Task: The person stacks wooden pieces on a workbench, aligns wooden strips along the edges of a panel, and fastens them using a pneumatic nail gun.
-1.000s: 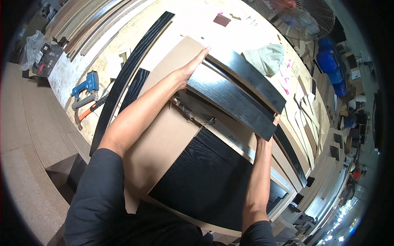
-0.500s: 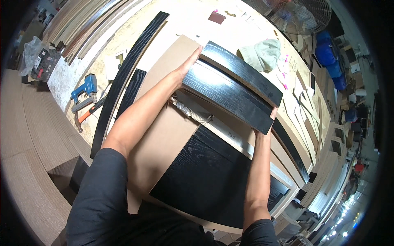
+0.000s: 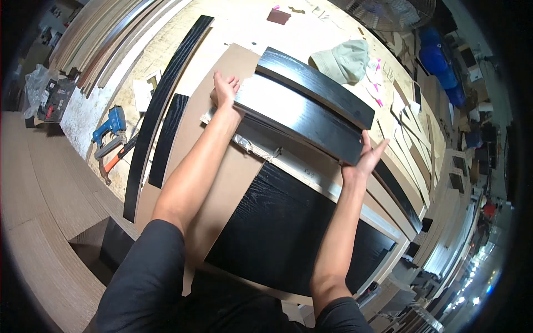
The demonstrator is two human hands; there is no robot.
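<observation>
A glossy black wood-grain board (image 3: 300,114) lies across the middle, on or just above a pale open frame (image 3: 311,172); the contact beneath it is hidden. At its left end, my left hand (image 3: 226,90) rests with the palm side against the edge and the fingers lifted apart. My right hand (image 3: 362,160) is at the right end, fingers spread, with some of them partly hidden by the board. Just behind lies a second black board (image 3: 316,80). Nearer me is a wide black panel (image 3: 277,233) beside a brown sheet (image 3: 222,191).
To the left are a blue nail gun (image 3: 112,126), an orange-handled hammer (image 3: 116,158) and long black strips (image 3: 169,83). A pale cap (image 3: 341,61) sits at the far side. Thin wood offcuts (image 3: 413,141) lie right, and a caged fan (image 3: 397,11) stands beyond.
My hands have loosened from wrapping the board's ends to spread fingers beside them. The board appears slightly left of where it was, as does the whole far side of the view.
</observation>
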